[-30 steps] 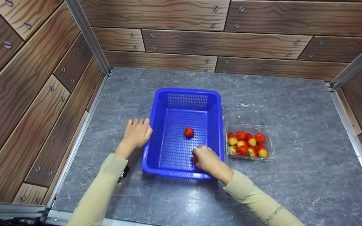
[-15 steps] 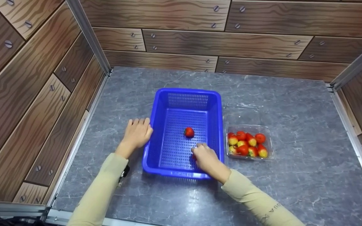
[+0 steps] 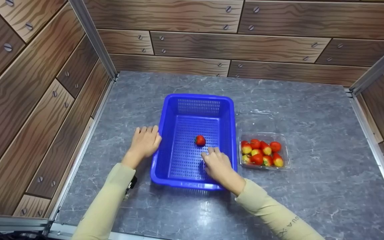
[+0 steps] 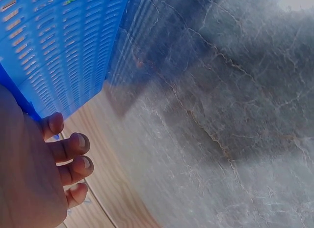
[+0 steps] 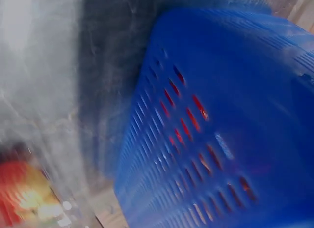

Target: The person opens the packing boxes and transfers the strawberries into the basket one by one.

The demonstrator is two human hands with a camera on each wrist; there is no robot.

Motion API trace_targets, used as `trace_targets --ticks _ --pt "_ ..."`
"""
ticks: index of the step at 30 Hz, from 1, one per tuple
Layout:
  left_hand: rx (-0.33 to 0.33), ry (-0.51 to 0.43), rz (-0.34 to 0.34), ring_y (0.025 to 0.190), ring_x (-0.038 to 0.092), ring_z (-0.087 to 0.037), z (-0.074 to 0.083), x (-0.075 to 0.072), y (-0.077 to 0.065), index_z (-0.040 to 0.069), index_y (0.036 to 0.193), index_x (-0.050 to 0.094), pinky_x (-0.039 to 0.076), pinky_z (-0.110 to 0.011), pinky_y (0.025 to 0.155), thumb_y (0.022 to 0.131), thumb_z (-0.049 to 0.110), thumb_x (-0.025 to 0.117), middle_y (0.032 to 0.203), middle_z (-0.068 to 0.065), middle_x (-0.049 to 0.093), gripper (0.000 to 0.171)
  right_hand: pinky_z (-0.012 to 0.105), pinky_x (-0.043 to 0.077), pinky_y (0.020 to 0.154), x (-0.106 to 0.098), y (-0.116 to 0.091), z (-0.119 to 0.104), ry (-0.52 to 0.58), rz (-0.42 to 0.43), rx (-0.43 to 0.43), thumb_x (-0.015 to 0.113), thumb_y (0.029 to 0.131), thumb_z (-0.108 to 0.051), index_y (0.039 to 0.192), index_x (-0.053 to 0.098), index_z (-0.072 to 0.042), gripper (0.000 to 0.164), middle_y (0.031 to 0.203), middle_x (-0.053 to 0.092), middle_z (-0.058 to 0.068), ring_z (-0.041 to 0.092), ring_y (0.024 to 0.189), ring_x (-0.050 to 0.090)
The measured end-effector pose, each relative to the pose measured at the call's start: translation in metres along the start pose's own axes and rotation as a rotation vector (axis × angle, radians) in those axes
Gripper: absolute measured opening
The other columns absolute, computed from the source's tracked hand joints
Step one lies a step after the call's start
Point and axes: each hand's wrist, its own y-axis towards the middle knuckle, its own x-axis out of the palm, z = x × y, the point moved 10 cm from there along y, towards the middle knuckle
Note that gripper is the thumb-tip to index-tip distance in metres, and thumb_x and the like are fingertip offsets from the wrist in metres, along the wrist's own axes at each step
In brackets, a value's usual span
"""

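Observation:
A blue plastic basket (image 3: 198, 185) with slotted walls stands on the grey marbled tabletop. My left hand (image 3: 144, 141) holds its left rim; in the left wrist view the curled fingers (image 4: 73, 147) hang outside the wall. Inside the basket, near its right wall, is my right hand (image 3: 219, 166) with bent fingers. Its fingertips and whatever is under them are hidden from above. Red shows through the basket's slots in the right wrist view, but whether the hand still touches that red thing is unclear. One strawberry (image 3: 200, 140) lies on the basket floor just beyond the right hand.
Right of the basket stands a clear plastic box (image 3: 287, 156) of several red and yellowish strawberries (image 3: 257, 159), its transparent lid (image 3: 257, 125) folded back. Wood-patterned walls (image 3: 192, 43) with metal edge strips surround the tabletop.
My right hand has shifted slightly away from me inside the basket. The red strawberry visible under its fingers earlier is now out of sight from above. My left hand stays on the rim.

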Motion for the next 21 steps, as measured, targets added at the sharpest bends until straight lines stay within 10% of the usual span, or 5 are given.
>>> trace_targets --ticks 21 --pt "0.006 -0.022 -0.001 0.088 0.055 -0.042 0.002 -0.004 -0.002 0.001 0.102 0.053 0.034 -0.051 0.078 0.101 0.019 0.037 0.096 -0.02 0.063 0.024 0.045 0.042 0.067 -0.092 0.017 0.044 -0.079 0.204 -0.016 0.084 0.071 -0.02 0.096 0.068 -0.003 0.034 0.089 0.063 0.015 0.035 0.079 0.058"
